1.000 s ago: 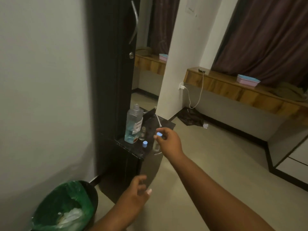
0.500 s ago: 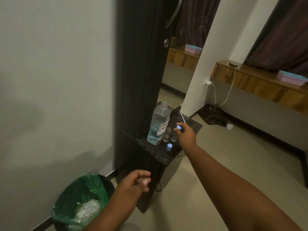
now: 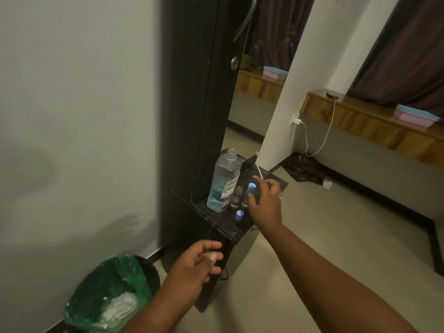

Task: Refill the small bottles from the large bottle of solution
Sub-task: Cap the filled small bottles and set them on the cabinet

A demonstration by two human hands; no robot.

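Your right hand [image 3: 265, 203] has its fingertips [image 3: 252, 194] pinched on a blue cap [image 3: 251, 187], held right at the top of one small bottle [image 3: 245, 198] on the dark shelf [image 3: 230, 224]; whether the cap is seated on the neck or just above it, you cannot tell from here. Your left hand [image 3: 197, 263] hangs low in front of the cabinet, fingers loosely curled with nothing visibly in them.

The risk sits under your right hand. The two small bottles stand close together, the second small bottle [image 3: 237, 194] uncapped and just beside the large bottle [image 3: 224, 183], so a sideways nudge while you turn the cap could tip one of them. The loose blue cap [image 3: 239, 214] lies near the shelf's front edge (easy to sweep off with your wrist), with the green-lined bin [image 3: 113, 292] down on the floor to the left.

The large bottle is open at the neck, with blue solution up to roughly the lower half; knocking it would likely spill. The small bottles look dark and their fill level is too dim to read.
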